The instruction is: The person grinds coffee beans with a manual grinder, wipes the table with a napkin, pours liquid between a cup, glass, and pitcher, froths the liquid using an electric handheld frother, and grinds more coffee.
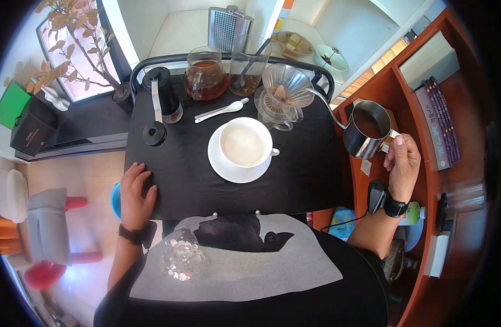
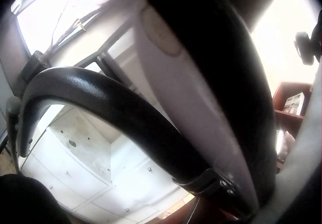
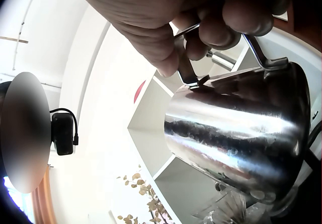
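Observation:
My right hand grips the handle of a stainless steel gooseneck pouring kettle, beside the table's right edge. Dark brownish liquid shows inside it, and its thin spout reaches left toward a clear ribbed coffee dripper. In the right wrist view the fingers curl round the handle above the shiny kettle body. My left hand rests at the table's left edge, fingers extended. Mid-table, a white cup of pale, milky-looking content stands on a white saucer.
Along the back of the black table stand a manual coffee grinder, a glass server with brown liquid and a tall glass holding a dark stick. A white spoon lies before them. A reddish wooden shelf borders the right.

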Tool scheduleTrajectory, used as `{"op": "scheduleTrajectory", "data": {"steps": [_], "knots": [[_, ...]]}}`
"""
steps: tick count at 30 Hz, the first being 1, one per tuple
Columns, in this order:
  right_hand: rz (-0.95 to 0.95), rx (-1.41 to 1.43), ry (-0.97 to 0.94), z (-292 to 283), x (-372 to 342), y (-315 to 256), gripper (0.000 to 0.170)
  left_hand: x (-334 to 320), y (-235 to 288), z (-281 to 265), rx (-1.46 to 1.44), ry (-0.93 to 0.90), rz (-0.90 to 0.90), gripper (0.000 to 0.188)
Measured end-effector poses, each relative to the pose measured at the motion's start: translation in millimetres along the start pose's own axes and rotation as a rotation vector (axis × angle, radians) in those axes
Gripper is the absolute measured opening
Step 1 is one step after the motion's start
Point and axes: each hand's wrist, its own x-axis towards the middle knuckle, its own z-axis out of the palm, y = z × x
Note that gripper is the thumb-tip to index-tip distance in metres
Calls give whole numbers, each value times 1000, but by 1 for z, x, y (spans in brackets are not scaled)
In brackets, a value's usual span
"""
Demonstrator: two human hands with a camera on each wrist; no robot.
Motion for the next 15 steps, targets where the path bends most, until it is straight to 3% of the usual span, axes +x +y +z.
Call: {"op": "scheduleTrajectory", "data": {"steps": [15], "knots": [[-38,-58,8,1,2,1,29,0,-1,0,-14,12,3,32]]}}
